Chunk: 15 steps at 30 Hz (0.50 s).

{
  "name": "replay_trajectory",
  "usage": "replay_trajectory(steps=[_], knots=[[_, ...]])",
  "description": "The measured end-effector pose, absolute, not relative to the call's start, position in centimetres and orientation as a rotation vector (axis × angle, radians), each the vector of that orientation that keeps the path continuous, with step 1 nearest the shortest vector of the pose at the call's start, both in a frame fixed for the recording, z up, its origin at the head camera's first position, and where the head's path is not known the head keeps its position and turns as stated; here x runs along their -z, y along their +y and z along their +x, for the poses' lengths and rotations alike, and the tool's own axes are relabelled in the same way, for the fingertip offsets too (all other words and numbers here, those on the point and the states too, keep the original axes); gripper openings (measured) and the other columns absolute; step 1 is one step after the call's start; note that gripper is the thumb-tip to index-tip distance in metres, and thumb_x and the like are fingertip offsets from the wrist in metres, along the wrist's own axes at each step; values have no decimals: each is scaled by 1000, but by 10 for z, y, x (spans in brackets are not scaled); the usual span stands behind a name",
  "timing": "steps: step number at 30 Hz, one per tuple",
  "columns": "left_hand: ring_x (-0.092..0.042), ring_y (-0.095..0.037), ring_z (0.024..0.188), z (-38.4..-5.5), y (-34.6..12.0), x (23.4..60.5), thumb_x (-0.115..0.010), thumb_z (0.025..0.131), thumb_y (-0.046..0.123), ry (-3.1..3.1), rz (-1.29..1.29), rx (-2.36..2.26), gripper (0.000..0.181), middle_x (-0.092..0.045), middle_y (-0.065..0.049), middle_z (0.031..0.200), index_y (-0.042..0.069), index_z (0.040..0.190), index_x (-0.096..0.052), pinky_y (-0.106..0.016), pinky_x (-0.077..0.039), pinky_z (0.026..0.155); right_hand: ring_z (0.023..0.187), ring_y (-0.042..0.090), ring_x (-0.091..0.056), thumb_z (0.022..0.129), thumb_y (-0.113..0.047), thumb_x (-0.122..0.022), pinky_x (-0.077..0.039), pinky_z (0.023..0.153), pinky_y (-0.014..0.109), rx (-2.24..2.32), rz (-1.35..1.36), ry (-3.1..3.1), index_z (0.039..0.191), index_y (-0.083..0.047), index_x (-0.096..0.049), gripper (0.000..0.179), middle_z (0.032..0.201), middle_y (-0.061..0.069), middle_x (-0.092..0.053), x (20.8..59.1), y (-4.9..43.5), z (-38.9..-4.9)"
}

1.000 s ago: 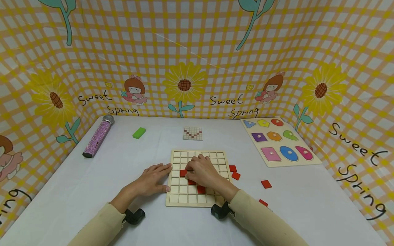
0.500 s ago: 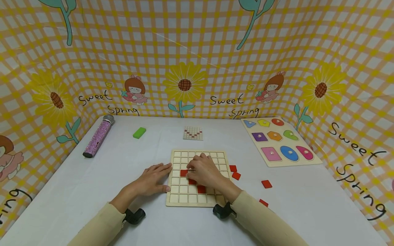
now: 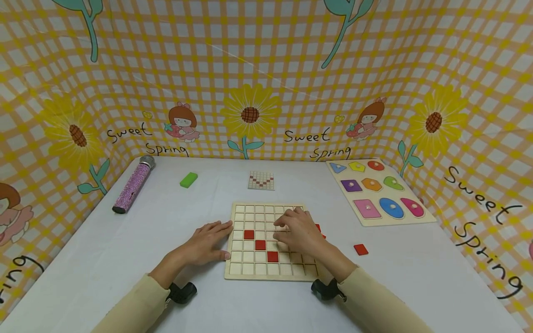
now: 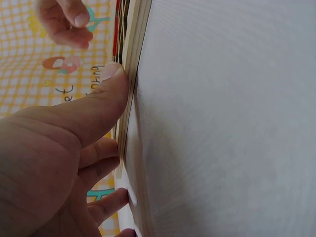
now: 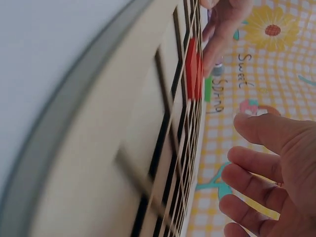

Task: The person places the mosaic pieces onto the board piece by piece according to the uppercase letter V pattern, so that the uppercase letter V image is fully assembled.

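A wooden grid board (image 3: 248, 268) lies on the white table. Three red square tiles run down it in a diagonal: an upper-left tile (image 3: 249, 235), a middle tile (image 3: 260, 245) and a lower-right tile (image 3: 272, 256). At the board's left edge rests my left hand (image 3: 201, 244); in the left wrist view its thumb (image 4: 111, 81) and fingers touch the wooden rim. My right hand (image 3: 303, 235) hovers above the board's right half, with fingers loosely bent and apart. Nothing shows between those fingers in the right wrist view.
One loose red tile (image 3: 361, 249) lies right of the board; more are partly behind the right hand. Beyond the board lies a small pattern card (image 3: 261, 180). A green block (image 3: 189, 180), glittery microphone (image 3: 132, 185) and shape puzzle (image 3: 361, 220) lie farther out.
My right hand has left the upper-left red tile and moved right across the board, uncovering the diagonal of tiles. The left hand has stayed still.
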<state>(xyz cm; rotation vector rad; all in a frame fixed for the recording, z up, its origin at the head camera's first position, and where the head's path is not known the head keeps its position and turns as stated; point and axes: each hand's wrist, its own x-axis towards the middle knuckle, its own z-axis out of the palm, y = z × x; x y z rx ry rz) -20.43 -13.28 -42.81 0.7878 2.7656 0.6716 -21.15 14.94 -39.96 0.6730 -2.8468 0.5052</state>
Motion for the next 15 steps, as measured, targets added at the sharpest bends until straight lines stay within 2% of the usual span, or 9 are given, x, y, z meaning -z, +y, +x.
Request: replay_trajectory(steps=[15], knots=[[-22, -38, 143, -204, -132, 428, -67, 86, 38, 2762, 772, -671, 75, -30, -7, 155, 10, 147, -33, -61, -22, 109, 88, 19, -45, 77, -25, -77, -33, 74, 32, -495, 521, -2880, 101, -9, -71, 30, 97, 3, -64, 407, 209, -200]])
